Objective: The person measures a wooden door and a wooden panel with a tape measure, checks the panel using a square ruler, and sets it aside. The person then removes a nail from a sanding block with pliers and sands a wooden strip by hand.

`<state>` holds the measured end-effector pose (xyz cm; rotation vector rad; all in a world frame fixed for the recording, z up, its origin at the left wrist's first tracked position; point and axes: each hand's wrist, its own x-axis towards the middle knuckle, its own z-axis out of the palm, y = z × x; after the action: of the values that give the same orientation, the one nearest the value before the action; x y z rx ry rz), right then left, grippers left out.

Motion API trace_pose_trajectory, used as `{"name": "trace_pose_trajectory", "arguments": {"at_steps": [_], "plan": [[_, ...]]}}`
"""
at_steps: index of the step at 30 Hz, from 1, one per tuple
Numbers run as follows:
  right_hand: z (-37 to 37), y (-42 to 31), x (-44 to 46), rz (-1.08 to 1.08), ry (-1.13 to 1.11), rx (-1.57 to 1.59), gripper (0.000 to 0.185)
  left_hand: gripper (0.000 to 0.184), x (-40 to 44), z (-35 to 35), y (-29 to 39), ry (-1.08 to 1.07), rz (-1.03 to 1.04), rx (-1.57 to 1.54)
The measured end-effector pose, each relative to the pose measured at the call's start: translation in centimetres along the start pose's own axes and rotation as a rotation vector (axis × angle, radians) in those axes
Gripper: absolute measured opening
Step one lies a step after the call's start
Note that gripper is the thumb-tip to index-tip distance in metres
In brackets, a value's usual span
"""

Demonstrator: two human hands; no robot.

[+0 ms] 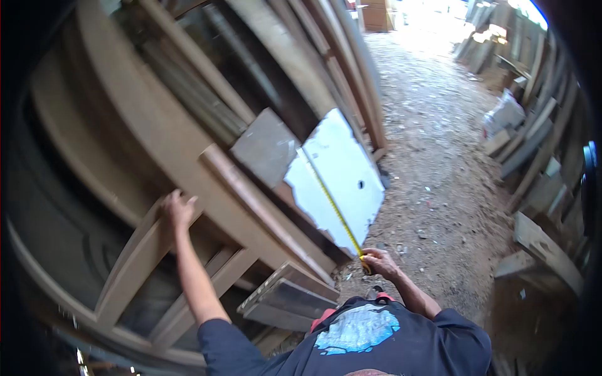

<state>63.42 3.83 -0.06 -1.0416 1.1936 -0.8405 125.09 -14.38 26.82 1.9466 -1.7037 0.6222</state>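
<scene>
My right hand [382, 263] is closed around a tape measure at the lower corner of a white board [342, 182]. The yellow blade [332, 202] is drawn out and runs diagonally up across the board's face. The board has ragged edges and a small dark hole. My left hand [180, 210] grips the upper edge of a wooden frame [141, 260], its fingers bent over the wood. A grey panel piece [266, 147] leans beside the white board.
Wooden door frames and long planks [235, 207] lean in a stack on the left. Short boards [291, 301] stand near my legs. More timber [542, 138] and a plastic bag [503, 116] line the right of the dirt path [433, 156].
</scene>
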Motion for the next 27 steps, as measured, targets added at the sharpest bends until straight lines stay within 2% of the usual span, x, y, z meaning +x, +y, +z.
{"name": "trace_pose_trajectory", "arguments": {"at_steps": [2,5,8,11,16,18,22,23,24,25,27], "plan": [[-3.2,-1.0,-0.4,0.018,-0.023,-0.102,0.035,0.059,0.2,-0.1,-0.2,-0.017,-0.077,-0.043],[-6.9,-1.9,-1.2,0.012,0.04,-0.036,0.035,0.059,1.0,-0.4,-0.8,-0.149,-0.119,-0.217],[-10.2,0.1,-1.6,0.064,0.131,0.081,0.035,0.073,1.3,-0.9,-0.1,-0.172,-0.247,-0.143],[-12.4,1.3,-2.1,0.059,0.256,0.088,0.036,0.09,1.4,1.3,-3.1,-0.208,-0.3,-0.073],[-17.5,2.0,-1.1,0.108,0.277,0.126,0.037,0.072,0.2,1.5,-1.5,-0.102,-0.287,0.073],[-20.1,2.1,0.8,0.098,0.323,0.173,0.037,0.067,0.1,1.5,-1.6,-0.13,-0.323,0.1],[-25.1,0.2,6.3,0.083,0.406,0.227,0.038,0.072,-0.3,2.3,-3.8,-0.076,-0.338,0.195],[-26.6,-0.4,8.0,0.079,0.4,0.238,0.039,0.08,0.4,0.8,-2.7,-0.222,-0.448,0.096],[-28.5,-1.0,9.8,0.089,0.385,0.21,0.039,0.088,0.4,0.3,-1.3,-0.219,-0.526,0.125],[-29.7,-1.5,11.5,0.108,0.366,0.189,0.039,0.077,0.5,-0.1,-1.1,-0.235,-0.489,0.238],[-31.4,-3.5,14.4,0.151,0.417,0.231,0.038,0.076,-1.4,-1.6,-1.8,-0.226,-0.519,0.273]]}}
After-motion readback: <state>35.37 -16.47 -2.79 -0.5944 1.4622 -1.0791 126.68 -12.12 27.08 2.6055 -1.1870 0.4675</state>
